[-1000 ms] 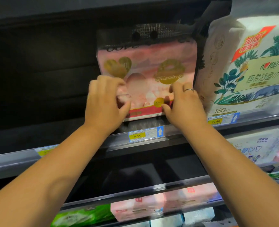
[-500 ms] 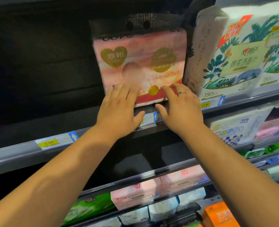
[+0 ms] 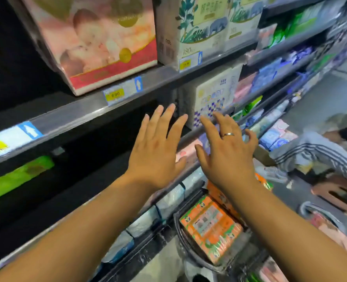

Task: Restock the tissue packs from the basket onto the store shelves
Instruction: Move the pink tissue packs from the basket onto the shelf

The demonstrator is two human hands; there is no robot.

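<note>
A pink tissue pack [image 3: 99, 41] with gold hearts and a red band stands on the upper shelf [image 3: 83, 110], just behind the price rail. My left hand [image 3: 158, 147] hovers below that shelf with fingers spread, holding nothing. Beside it, my right hand [image 3: 227, 151], wearing a ring, is also empty with fingers apart. Both hands are well clear of the pink pack. Low down, a dark basket [image 3: 180, 235] holds an orange and green tissue pack [image 3: 211, 226], under my right forearm.
White packs with leaf and elephant print [image 3: 201, 27] stand right of the pink pack. Lower shelves carry checkered, pink, blue and green packs [image 3: 215, 98]. A person in a striped sleeve [image 3: 315, 155] crouches on the aisle floor at right. A green pack [image 3: 17, 178] lies far left.
Both hands have let go of the pink pack, which stays on the upper shelf, and dropped below the shelf edge. The view has tilted down and right, revealing the basket.
</note>
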